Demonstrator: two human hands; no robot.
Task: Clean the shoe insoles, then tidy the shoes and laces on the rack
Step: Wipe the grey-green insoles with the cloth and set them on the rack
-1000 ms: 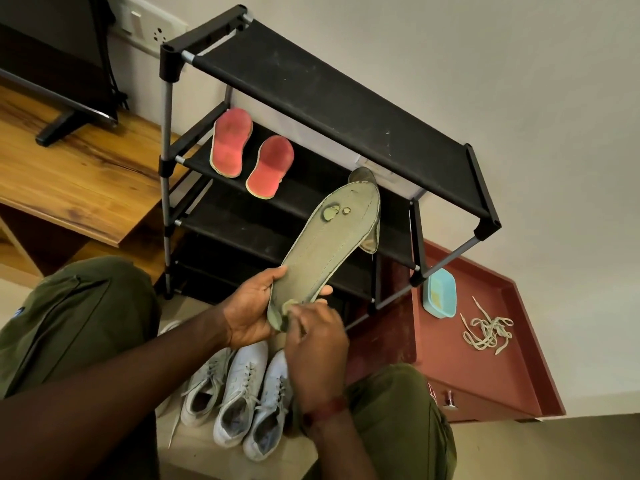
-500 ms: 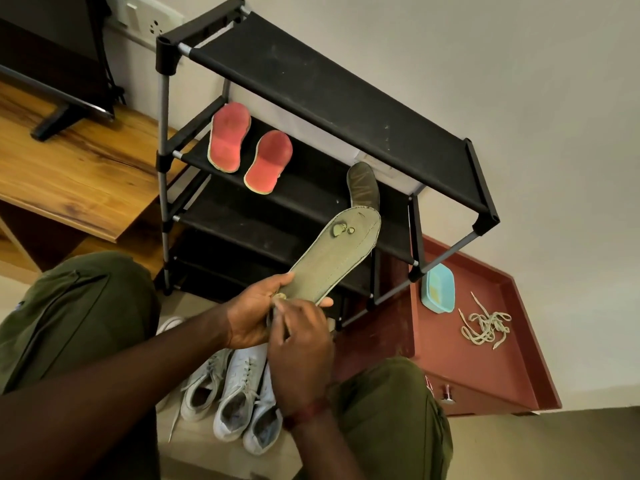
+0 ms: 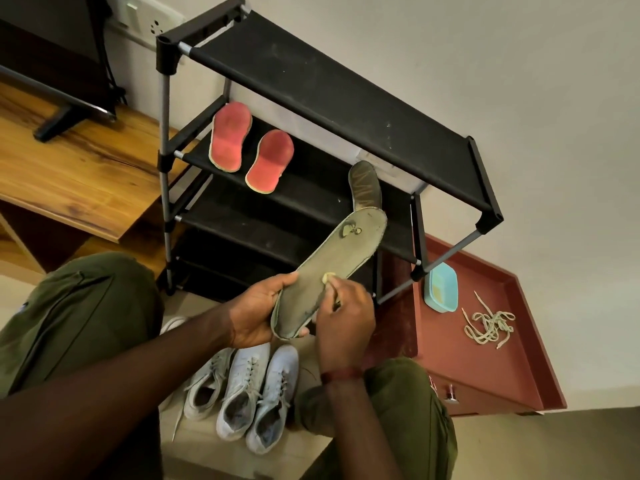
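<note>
Gripping the green insole (image 3: pixel 332 271) by its near end, your left hand (image 3: pixel 256 317) holds it up before the rack (image 3: pixel 311 81) (toe pointing at it); your right hand (image 3: pixel 346 320) pinches a small pale-tipped tool (image 3: pixel 328 278) against it, white shoes (image 3: pixel 242 393) below.

Home room, black shoe rack (image 3: pixel 311 81) against wall, wooden TV stand (image 3: pixel 69 168), wall socket (image 3: pixel 149 20)

Black shoe rack (image 3: pixel 329 88) stands on the floor (image 3: pixel 207 448), and its second shelf (image 3: pixel 311 190) carries two red insoles (image 3: pixel 230 136) side by side, with an olive insole (image 3: pixel 365 183) well to their right. Just beside the rack, the red cabinet top (image 3: pixel 512 368) holds a blue dish (image 3: pixel 440 287) and loose laces (image 3: pixel 488 325). Three white shoes (image 3: pixel 242 389) sit on the floor.
</note>
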